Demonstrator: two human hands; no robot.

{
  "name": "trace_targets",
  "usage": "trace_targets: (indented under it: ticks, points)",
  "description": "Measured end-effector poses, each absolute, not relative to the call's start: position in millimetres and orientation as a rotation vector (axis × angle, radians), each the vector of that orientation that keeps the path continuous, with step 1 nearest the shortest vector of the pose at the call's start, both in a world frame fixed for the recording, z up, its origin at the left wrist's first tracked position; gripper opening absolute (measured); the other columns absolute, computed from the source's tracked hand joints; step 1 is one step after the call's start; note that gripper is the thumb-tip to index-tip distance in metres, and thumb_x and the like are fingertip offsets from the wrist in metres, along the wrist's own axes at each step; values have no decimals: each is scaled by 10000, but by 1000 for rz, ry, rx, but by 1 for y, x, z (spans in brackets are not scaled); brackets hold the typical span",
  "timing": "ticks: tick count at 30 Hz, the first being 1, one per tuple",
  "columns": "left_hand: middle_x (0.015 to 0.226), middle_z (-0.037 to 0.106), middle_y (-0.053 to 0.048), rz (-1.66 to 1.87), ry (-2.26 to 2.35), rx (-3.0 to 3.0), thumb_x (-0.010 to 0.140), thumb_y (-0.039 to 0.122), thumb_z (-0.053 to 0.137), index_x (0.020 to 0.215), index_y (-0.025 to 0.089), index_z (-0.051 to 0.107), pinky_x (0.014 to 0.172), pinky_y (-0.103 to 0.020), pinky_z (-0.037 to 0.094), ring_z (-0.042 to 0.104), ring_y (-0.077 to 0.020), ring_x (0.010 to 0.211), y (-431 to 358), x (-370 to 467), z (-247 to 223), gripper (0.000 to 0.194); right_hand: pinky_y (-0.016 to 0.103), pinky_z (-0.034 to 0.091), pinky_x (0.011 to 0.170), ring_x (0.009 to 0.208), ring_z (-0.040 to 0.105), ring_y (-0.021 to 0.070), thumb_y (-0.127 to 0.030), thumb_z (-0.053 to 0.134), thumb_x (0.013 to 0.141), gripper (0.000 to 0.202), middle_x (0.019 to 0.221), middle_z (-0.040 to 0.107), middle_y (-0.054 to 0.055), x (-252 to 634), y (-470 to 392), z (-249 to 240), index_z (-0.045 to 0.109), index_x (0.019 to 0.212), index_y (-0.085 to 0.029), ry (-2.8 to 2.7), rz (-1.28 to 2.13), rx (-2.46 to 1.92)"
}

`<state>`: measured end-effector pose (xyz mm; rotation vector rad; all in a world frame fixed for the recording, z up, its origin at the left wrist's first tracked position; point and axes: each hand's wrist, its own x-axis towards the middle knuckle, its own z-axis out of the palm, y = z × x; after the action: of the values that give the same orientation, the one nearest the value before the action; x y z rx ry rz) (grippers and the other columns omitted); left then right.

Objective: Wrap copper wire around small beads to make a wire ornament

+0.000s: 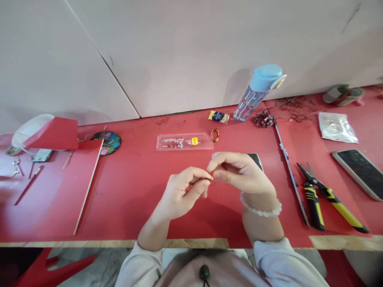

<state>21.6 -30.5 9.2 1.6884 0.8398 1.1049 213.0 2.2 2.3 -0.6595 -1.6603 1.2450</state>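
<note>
A thin dark red cord (206, 178) is held between my two hands above the red table, close to the front edge. My left hand (186, 191) pinches it between thumb and index finger. Facing it, my right hand (236, 171) has thumb and index fingertip together at the cord's other part, with a small loop just below. A white bead bracelet (261, 211) circles my right wrist. Beyond my hands lies a clear tray (160, 142) with small beads and a yellow cap (194, 141). A braided orange-brown ring (215, 134) rests at its right end.
Pliers (317, 195) with yellow-black handles and a phone (362, 171) lie right. A blue-lidded bottle (257, 91) stands by the wall near a small packet (218, 116). At left are a board (68, 187), a paint palette (111, 142) and a brush (29, 185).
</note>
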Motion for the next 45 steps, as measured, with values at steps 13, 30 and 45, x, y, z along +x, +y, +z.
trace_targets:
  ticks: [13, 30, 45]
  points:
    - [567, 619, 33, 1137, 923, 1607, 1025, 378, 537, 957, 180, 611, 438, -168, 425, 529, -72, 439, -32, 24, 3, 222, 245, 506, 592, 640, 553, 113, -401, 610, 989, 250, 721, 573, -11, 206, -2, 1, 565, 854, -195, -1579, 1393, -682]
    - [546, 535, 69, 1190, 1017, 1638, 1021, 382, 530, 972, 192, 601, 454, -168, 422, 506, -69, 442, -28, 23, -2, 208, 303, 585, 699, 703, 673, 148, -192, 691, 849, 58, 744, 703, 7, 194, 0, 0, 662, 799, -194, -1432, 1144, -858]
    - [683, 656, 39, 1254, 983, 1675, 1031, 310, 522, 966, 209, 568, 476, -164, 441, 525, -60, 491, -28, 25, -6, 128, 270, 606, 592, 603, 666, 125, -366, 763, 883, 203, 745, 671, -8, 183, -10, 0, 660, 835, -198, -1150, 1323, -727]
